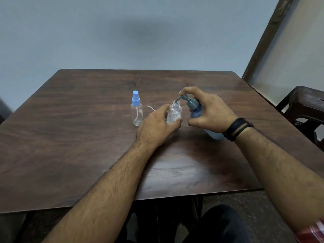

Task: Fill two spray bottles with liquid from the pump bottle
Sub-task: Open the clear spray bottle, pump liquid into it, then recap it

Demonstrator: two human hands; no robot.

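Note:
My left hand (157, 124) grips an uncapped clear spray bottle (174, 112) standing on the dark wooden table (87, 137). My right hand (210, 111) wraps around a blue pump bottle (196, 111) tilted toward it, a finger resting on top of the grey pump head (186, 99). The pump's spout points into the open neck of the clear bottle, which holds some clear liquid. A second clear spray bottle (136, 109) with a light blue spray cap stands upright to the left, apart from both hands.
A thin clear dip tube (150, 107) curves on the table behind my left hand; its spray cap is hidden. A dark wooden stool (305, 109) stands off the table's right edge. A wall runs close behind the table's far edge.

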